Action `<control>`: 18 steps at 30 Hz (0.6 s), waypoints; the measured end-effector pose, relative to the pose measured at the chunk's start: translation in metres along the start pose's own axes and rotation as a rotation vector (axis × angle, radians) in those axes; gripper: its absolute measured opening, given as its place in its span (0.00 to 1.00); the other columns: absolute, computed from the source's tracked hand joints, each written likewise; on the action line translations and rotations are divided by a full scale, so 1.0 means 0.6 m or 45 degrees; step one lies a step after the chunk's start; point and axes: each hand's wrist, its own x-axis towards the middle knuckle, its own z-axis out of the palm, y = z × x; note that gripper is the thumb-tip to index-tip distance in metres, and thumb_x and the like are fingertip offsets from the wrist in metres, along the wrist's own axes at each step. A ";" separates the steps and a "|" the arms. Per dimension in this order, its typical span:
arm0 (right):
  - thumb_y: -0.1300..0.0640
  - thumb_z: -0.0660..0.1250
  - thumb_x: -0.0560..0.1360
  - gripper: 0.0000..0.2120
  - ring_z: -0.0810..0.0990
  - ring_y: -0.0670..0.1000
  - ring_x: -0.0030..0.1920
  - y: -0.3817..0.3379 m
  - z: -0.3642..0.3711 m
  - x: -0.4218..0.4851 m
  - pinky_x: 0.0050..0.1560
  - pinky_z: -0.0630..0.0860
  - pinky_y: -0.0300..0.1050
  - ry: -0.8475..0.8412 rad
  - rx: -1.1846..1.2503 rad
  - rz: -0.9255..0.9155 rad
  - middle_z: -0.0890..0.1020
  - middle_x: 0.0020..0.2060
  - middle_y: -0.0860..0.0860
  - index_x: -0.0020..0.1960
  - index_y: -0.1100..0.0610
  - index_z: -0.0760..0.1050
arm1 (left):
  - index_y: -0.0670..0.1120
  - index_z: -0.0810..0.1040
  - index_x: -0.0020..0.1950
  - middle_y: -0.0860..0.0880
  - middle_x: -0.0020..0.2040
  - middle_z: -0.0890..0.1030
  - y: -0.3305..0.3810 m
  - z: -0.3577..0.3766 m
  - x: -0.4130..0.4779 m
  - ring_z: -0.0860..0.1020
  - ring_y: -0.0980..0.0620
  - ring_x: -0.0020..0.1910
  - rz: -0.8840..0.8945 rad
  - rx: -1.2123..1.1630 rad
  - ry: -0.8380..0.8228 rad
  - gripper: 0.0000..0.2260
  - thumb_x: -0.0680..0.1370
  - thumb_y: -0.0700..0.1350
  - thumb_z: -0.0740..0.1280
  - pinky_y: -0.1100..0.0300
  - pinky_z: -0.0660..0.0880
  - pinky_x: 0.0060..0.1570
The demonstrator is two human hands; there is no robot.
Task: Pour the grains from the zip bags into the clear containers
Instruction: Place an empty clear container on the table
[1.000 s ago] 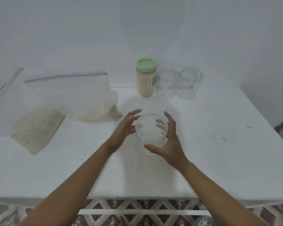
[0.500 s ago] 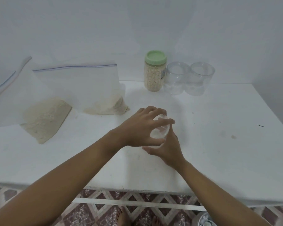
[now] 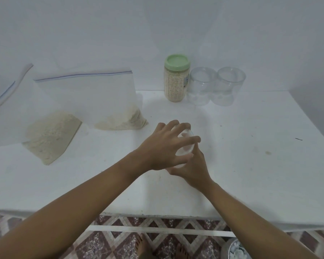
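Note:
A clear container [image 3: 185, 144] stands in the middle of the white table [image 3: 251, 174]. My left hand [image 3: 163, 148] lies over its top, fingers curled around the rim. My right hand [image 3: 192, 169] grips its near side from below. Most of the container is hidden by my hands. Two zip bags hold pale grains: one [image 3: 94, 101] stands upright at the back left, the other [image 3: 36, 116] leans at the far left. Both bags are apart from my hands.
A grain-filled jar with a green lid [image 3: 176, 79] stands at the back centre. Right of it are two empty clear containers [image 3: 200, 86] [image 3: 229, 86], side by side against the wall. A grey bin [image 3: 234, 249] sits on the tiled floor below right.
My left hand has moved from the container's left side onto its top. My right hand has stayed on the container. The view has shifted slightly.

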 end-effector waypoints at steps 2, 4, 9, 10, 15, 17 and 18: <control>0.45 0.80 0.61 0.53 0.75 0.41 0.65 0.001 0.002 0.000 0.60 0.77 0.39 0.004 -0.013 0.000 0.73 0.70 0.47 0.78 0.53 0.56 | 0.57 0.75 0.68 0.45 0.70 0.73 0.012 0.002 -0.001 0.72 0.41 0.66 -0.088 0.008 0.018 0.20 0.79 0.61 0.59 0.42 0.72 0.58; 0.43 0.80 0.62 0.50 0.72 0.34 0.61 -0.003 0.003 0.002 0.56 0.71 0.26 0.012 -0.080 -0.021 0.72 0.68 0.44 0.77 0.52 0.60 | 0.56 0.75 0.68 0.44 0.69 0.74 0.032 0.006 0.003 0.73 0.39 0.65 -0.270 0.030 0.023 0.22 0.79 0.62 0.56 0.39 0.73 0.57; 0.33 0.74 0.62 0.45 0.72 0.30 0.60 -0.015 0.000 0.001 0.53 0.72 0.23 0.005 0.029 0.012 0.74 0.65 0.44 0.73 0.52 0.68 | 0.53 0.59 0.81 0.41 0.75 0.67 0.069 -0.007 0.021 0.69 0.36 0.70 -0.638 0.147 -0.174 0.38 0.76 0.73 0.51 0.39 0.70 0.64; 0.33 0.75 0.61 0.48 0.75 0.32 0.60 -0.013 0.000 -0.001 0.53 0.74 0.26 0.017 0.094 0.050 0.75 0.63 0.42 0.74 0.53 0.65 | 0.52 0.54 0.82 0.41 0.76 0.64 0.073 -0.013 0.023 0.68 0.36 0.70 -0.685 0.169 -0.245 0.42 0.75 0.75 0.51 0.41 0.70 0.65; 0.39 0.82 0.57 0.52 0.78 0.45 0.63 0.003 -0.001 -0.005 0.60 0.80 0.49 0.010 0.105 0.109 0.76 0.64 0.43 0.74 0.49 0.61 | 0.45 0.49 0.83 0.40 0.74 0.65 0.078 -0.066 0.024 0.73 0.40 0.66 -0.824 0.101 -0.451 0.50 0.73 0.77 0.55 0.51 0.73 0.58; 0.40 0.82 0.57 0.53 0.77 0.46 0.65 0.003 -0.003 -0.006 0.63 0.78 0.49 0.004 0.071 0.091 0.76 0.65 0.45 0.75 0.49 0.60 | 0.45 0.59 0.79 0.43 0.66 0.73 0.066 -0.102 0.013 0.77 0.45 0.57 -0.829 0.109 -0.506 0.45 0.74 0.76 0.56 0.53 0.71 0.50; 0.40 0.82 0.58 0.53 0.76 0.46 0.66 0.002 -0.004 -0.006 0.65 0.76 0.47 0.004 0.067 0.088 0.75 0.66 0.45 0.75 0.48 0.59 | 0.46 0.64 0.75 0.45 0.59 0.76 0.057 -0.120 0.007 0.77 0.47 0.52 -0.823 0.100 -0.519 0.41 0.74 0.76 0.57 0.54 0.70 0.48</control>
